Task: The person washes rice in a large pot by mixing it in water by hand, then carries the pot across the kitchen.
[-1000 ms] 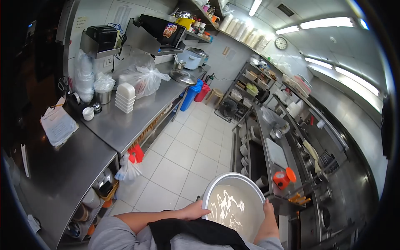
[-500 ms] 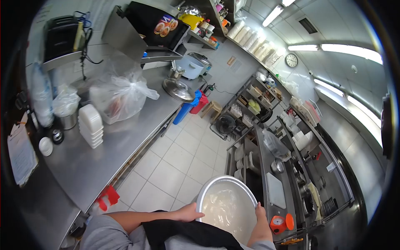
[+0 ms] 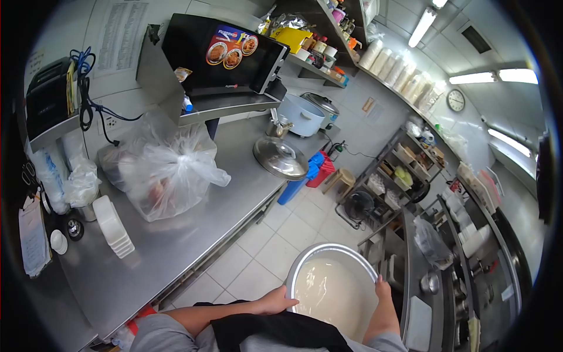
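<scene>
A large round metal pot (image 3: 296,268) with a wide rim is held in front of my body, above the tiled floor. Cloudy, whitish liquid (image 3: 328,299) in it shows bright reflections; what lies beneath the surface is hidden. My left hand (image 3: 278,300) grips the pot's near left side. On the opposite side, my right hand (image 3: 383,290) grips the rim, thumb on top. To the left of the pot runs a steel counter (image 3: 170,258), bearing a knotted clear plastic bag (image 3: 176,182) and a round metal lid (image 3: 280,158).
Stacked white containers (image 3: 112,227) stand on the counter, with a light-blue pot (image 3: 299,115) at its far end. Blue and red bins (image 3: 319,170), a stool (image 3: 340,180) and a fan (image 3: 359,205) line the floor ahead. Steel shelving (image 3: 404,234) borders the right side.
My view has turned left and come closer to the counter, so the bag and microwave look larger. The pot has travelled along in both hands, and its liquid's ripples look calmer.
</scene>
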### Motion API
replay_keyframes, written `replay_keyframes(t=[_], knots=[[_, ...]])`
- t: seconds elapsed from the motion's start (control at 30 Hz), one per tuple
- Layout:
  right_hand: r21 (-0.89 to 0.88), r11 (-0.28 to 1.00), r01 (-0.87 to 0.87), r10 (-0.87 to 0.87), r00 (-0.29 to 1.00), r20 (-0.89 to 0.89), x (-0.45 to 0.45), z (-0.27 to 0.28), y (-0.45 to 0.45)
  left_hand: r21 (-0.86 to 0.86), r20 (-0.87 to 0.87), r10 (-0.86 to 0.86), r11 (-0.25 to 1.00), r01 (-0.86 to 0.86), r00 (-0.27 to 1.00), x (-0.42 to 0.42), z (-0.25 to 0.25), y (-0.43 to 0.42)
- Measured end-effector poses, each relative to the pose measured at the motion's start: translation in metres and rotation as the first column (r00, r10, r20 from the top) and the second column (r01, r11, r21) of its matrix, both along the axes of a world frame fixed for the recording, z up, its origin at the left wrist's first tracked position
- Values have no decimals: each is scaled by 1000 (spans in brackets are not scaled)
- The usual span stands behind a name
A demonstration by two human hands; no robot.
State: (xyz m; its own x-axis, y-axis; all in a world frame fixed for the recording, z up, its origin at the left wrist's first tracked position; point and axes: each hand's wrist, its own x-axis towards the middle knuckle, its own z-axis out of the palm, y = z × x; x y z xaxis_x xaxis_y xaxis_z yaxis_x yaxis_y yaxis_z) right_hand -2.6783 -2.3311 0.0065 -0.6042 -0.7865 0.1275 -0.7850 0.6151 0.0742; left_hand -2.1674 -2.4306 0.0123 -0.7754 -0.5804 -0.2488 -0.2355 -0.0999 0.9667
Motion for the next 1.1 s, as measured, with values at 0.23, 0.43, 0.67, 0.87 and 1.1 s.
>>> replay_keyframes(t=[0.23, 0.43, 0.67, 0.87, 1.1], knots=[[-2, 1000, -5, 5, 989, 145, -15, 20, -183, 13, -76, 219, 976, -219, 973, -19, -1, -79], [-88, 996, -7, 23, 984, 175, -18, 21, -315, -49, -293, 283, 950, -310, 913, -28, -19, -164], [-140, 982, -129, 163, 952, 260, 24, 37, -435, -45, -198, 402, 907, -418, 894, -7, -12, -219], [-94, 929, -358, 370, 904, 216, 66, 46, -547, -23, -112, 603, 793, -609, 790, 0, 8, -237], [-59, 858, -510, 508, 827, 241, 135, 44, -664, 152, -278, 772, 623, -767, 572, -7, 0, -254]])
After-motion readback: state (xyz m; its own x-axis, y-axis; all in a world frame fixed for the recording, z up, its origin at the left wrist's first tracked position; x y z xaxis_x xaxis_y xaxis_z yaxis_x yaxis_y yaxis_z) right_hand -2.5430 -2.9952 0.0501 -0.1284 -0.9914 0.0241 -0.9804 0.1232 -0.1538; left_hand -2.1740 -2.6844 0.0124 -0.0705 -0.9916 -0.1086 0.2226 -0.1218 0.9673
